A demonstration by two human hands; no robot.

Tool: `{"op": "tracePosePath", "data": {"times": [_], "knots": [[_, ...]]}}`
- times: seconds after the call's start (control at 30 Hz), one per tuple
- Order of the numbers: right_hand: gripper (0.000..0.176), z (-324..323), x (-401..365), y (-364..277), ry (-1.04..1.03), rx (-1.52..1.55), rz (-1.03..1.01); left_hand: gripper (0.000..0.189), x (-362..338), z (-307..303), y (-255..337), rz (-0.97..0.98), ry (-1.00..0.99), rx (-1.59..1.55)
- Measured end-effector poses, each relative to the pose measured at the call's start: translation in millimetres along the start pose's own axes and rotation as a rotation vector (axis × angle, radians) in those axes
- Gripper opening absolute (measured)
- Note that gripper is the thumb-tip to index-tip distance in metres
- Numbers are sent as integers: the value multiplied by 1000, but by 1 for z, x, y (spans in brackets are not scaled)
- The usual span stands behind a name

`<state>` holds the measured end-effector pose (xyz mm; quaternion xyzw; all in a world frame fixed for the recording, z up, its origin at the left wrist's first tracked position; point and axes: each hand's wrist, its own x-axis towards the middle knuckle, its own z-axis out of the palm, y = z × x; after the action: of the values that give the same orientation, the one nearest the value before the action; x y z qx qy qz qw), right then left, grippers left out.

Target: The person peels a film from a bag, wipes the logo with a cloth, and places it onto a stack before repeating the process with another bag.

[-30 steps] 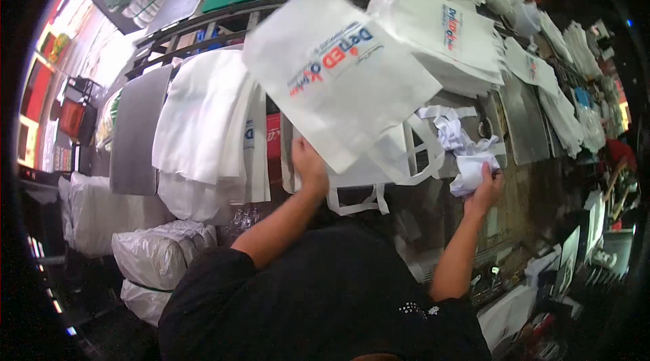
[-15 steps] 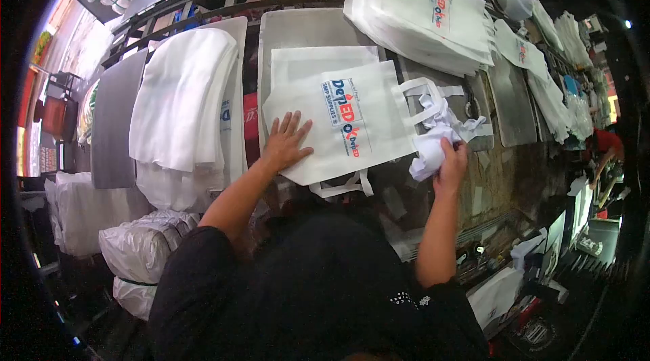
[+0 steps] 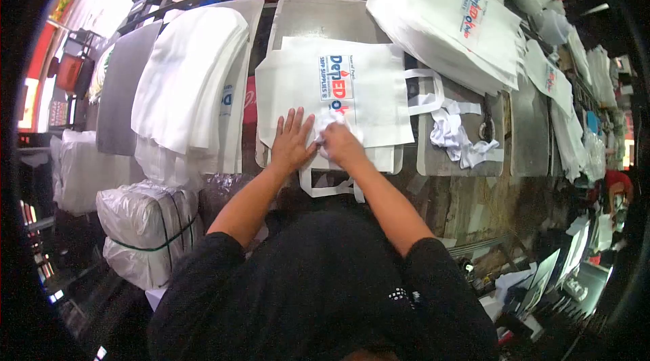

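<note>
Left hand [image 3: 292, 139]: open, palm flat on printed white tote bag [image 3: 365, 100]. Right hand [image 3: 343, 144]: closed around white rag [image 3: 328, 122], pressed onto tote bag

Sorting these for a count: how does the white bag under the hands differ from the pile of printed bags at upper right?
The bag lies single and flat; the pile holds many, stacked. Left hand and right hand rest on the bag; nothing touches the pile. Both are white with red-and-blue print.

Bench [image 3: 474, 205] carried trays [image 3: 318, 19]; bag [image 3: 365, 100], bag stack [image 3: 440, 15], scraps [image 3: 460, 137], fabric pile [image 3: 189, 76] lay on them.
</note>
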<state>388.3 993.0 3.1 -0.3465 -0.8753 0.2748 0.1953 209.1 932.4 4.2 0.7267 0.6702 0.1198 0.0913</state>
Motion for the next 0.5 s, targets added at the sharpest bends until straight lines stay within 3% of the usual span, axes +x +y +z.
{"op": "tracePosePath", "data": {"times": [0.1, 0.27, 0.37, 0.5], "knots": [[17, 4, 18, 9, 80, 12, -42, 70, 5, 0, -3, -22, 20, 19], [12, -2, 56, 32, 170, -117, 97, 71, 2, -3, 3, -32, 43, 15], [12, 4, 15, 15, 71, -192, 73, 70, 2, -5, 3, -39, 51, 3], [11, -14, 18, 17, -11, -209, -6, 71, 2, -5, 3, -34, 40, 18]]}}
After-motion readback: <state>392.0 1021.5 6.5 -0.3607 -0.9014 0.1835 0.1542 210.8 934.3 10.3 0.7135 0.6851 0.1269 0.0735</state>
